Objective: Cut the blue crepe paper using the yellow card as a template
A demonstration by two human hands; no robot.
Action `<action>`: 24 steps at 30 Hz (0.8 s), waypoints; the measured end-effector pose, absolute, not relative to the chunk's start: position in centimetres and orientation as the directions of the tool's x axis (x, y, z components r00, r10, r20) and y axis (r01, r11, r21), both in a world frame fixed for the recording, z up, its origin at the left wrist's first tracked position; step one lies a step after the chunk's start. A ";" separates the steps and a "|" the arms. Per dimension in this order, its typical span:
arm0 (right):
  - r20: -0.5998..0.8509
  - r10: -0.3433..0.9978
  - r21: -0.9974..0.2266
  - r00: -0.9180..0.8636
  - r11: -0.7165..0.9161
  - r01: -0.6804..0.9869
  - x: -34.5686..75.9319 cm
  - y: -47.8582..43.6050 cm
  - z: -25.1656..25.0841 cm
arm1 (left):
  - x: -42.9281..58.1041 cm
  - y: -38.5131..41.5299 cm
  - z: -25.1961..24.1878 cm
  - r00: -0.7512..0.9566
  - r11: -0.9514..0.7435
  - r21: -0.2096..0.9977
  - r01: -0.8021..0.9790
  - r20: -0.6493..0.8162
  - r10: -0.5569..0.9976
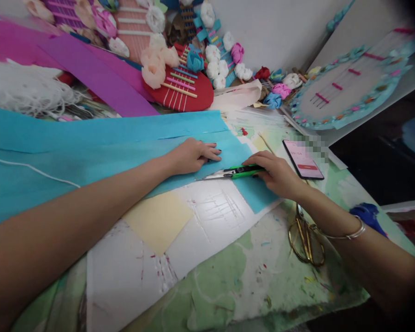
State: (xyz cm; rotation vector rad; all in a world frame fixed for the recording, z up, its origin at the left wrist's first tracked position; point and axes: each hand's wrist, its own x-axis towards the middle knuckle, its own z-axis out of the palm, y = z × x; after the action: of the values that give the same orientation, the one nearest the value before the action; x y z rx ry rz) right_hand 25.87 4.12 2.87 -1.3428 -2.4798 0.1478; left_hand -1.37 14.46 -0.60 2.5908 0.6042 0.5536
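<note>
My left hand (193, 154) lies flat, fingers stretched out, pressing down a long sheet of turquoise crepe paper (90, 147) that runs across the table. My right hand (276, 173) is closed round a green-handled utility knife (235, 173), its blade pointing left along the lower edge of the turquoise paper, just below my left hand. Under the paper lies a scored white board (207, 221) with a pale yellow sheet (159, 221) on it.
A phone (302, 159) with a lit screen lies right of my right hand. Gold scissors (306, 237) lie under my right forearm. Purple paper (100, 74), white netting (24, 92), a red heart-shaped craft (183, 92), paper flowers and a round blue-trimmed board (349, 83) crowd the back.
</note>
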 end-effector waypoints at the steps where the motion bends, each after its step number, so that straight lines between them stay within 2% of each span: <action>1: 0.227 0.830 -0.237 -0.510 0.555 0.797 25.7 4.2 2.9 | -1.4 14.5 -0.6 0.827 -0.817 0.479 0.321 0.279 0.488; 14: 0.197 0.830 -0.247 -0.522 0.558 0.792 24.6 3.9 3.2 | -1.3 14.5 -0.5 0.820 -0.804 0.509 0.307 0.287 0.495; 24: 0.211 0.840 -0.289 -0.500 0.542 0.789 25.7 2.8 3.5 | -1.2 14.2 -0.4 0.779 -0.729 0.631 0.265 0.305 0.548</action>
State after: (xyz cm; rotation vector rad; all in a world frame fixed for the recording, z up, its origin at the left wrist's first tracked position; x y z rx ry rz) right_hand 25.68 2.84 3.46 -1.3452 -2.4583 0.2213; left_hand -1.23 14.25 -0.45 2.3932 0.6036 0.6488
